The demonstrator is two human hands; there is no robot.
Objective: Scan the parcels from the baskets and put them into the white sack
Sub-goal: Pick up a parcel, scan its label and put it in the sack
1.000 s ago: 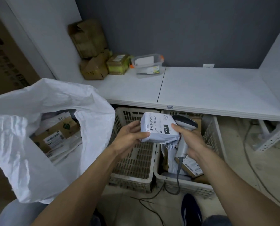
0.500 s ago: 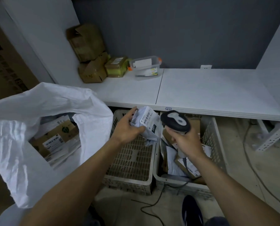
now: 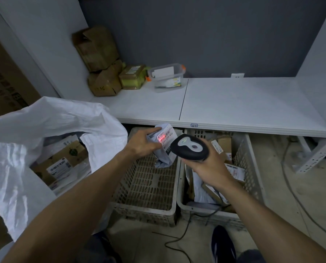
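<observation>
My left hand [image 3: 142,142] grips a small white soft parcel [image 3: 165,147] above the left basket [image 3: 145,207], label turned to the right. A red scan line glows on its barcode. My right hand [image 3: 208,165] holds a black and grey barcode scanner [image 3: 191,148] close to the parcel, nose aimed at the label. The right basket [image 3: 253,162] holds several labelled parcels. The white sack [image 3: 44,126] stands open at the left with cardboard parcels inside.
A white shelf [image 3: 234,103] runs just above the baskets, with brown boxes [image 3: 99,61] and a clear plastic tub [image 3: 166,75] at its back left. The scanner cable [image 3: 185,232] trails over the floor. A dark shoe [image 3: 222,243] is below the right basket.
The parcel has been turned on edge and moved left. The scanner has swung up and now points at the label, where a red scan line has appeared.
</observation>
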